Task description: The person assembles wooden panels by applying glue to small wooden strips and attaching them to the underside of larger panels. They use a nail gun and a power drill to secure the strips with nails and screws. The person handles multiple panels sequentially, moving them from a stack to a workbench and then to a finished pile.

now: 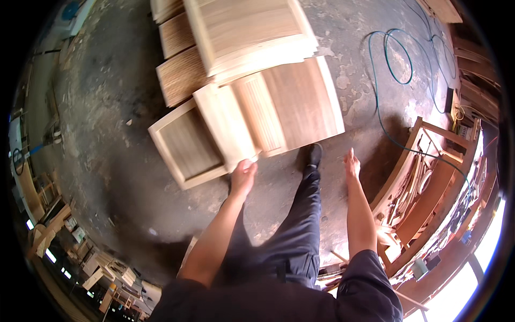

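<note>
Pale wooden panels lie in front of me. My left hand [244,176] is closed at the near edge of a light wooden panel [228,126], its fingertips partly hidden there. Right of this panel are a narrow grooved strip [262,111] and a wide brownish panel [303,102]. To its left lies a framed panel [190,140] with a darker recessed middle. My right hand [351,165] hangs in the air past the wide panel's near right corner. Its fingers look stretched and apart, slightly blurred, holding nothing I can see.
More framed panels [252,29] are stacked beyond, with wooden pieces [182,75] jutting out left. A green hose [387,53] loops over the stained concrete floor [118,161]. At right stands a wooden frame [399,172] full of offcuts. Scrap wood [102,265] lies at lower left.
</note>
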`<action>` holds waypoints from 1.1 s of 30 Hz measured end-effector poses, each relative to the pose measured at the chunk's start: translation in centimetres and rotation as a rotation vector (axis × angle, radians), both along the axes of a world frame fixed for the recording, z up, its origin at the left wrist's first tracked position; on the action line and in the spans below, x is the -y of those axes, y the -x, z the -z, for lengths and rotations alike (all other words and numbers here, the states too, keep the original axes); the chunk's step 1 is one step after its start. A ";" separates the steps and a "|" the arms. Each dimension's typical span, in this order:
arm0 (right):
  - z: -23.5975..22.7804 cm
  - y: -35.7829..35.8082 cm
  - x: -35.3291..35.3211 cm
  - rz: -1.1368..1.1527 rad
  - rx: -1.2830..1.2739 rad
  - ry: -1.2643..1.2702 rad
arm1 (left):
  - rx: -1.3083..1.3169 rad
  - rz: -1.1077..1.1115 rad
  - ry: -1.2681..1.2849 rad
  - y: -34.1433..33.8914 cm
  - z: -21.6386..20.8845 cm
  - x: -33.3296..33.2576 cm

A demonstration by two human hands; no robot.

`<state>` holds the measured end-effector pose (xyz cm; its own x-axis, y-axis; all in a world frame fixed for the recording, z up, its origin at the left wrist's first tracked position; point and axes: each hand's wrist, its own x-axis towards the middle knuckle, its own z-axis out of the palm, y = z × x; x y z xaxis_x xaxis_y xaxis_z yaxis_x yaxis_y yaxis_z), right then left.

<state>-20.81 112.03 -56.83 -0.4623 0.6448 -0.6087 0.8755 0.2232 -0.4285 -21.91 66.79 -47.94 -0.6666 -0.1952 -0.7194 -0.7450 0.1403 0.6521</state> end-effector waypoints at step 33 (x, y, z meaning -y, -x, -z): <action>19.7 16.5 -7.8 0.155 0.054 1.256 | 0.098 -0.645 -0.278 1.2 24.4 -9.7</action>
<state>-37.35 119.78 -76.55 -0.3896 -0.3443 -0.8542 0.8790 -0.4159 -0.2333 -23.08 76.50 -72.38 -0.4094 -0.3300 -0.8506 -0.6806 -0.5104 0.5256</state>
